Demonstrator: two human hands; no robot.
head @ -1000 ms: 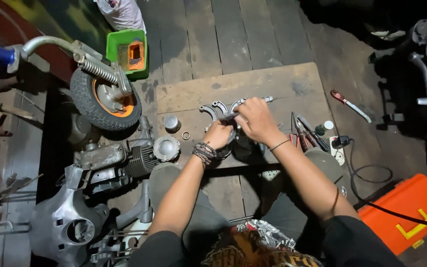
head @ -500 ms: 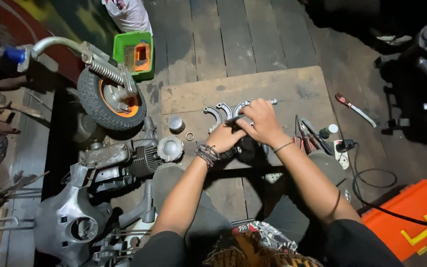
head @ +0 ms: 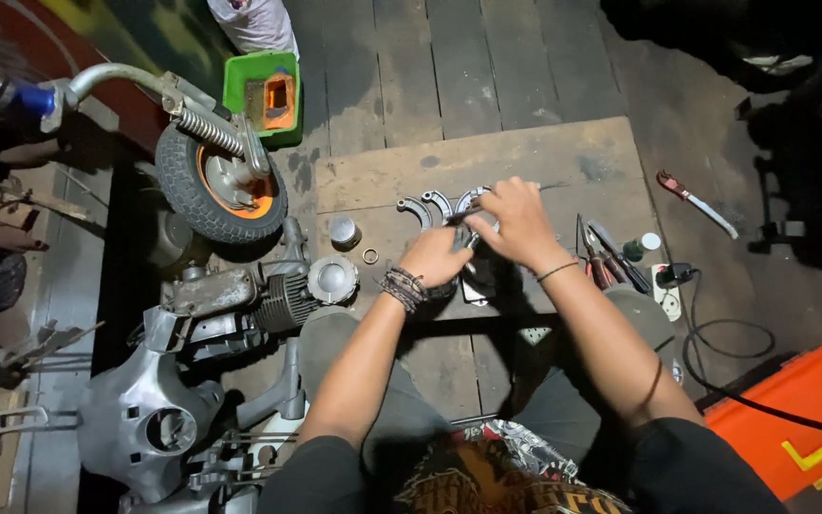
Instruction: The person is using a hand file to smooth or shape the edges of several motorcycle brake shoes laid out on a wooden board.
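Both hands are working right over the middle of the wooden board point(head: 563, 157) lying on the plank floor. The left hand point(head: 437, 257) is sitting closer to the body with its fingers curled down over a dark round part point(head: 480, 279) that's mostly hidden under the two hands, so I can't tell exactly what it is. The right hand point(head: 518, 221) is sitting just past it and slightly to the right, fingers pinched on a thin metal tool point(head: 460, 217) whose tip is poking out to the left, its long axis running roughly left-right across the board. So the part is lying directly under and between the hands, the left one pinning it, the right one coming in from above and behind.

Just beyond the fingers, a set of curved metal shoes point(head: 426, 207) is lying in a row, closest to the right hand's fingertips. A small metal cylinder point(head: 342, 231) and a little ring point(head: 371, 255) are lying off to the left, nearer the left hand. Pliers point(head: 594, 257) and a small bottle point(head: 641, 247) are lying to the right, near the right wrist. The scooter wheel point(head: 221, 186) and engine point(head: 268, 300) are sitting well off to the left.
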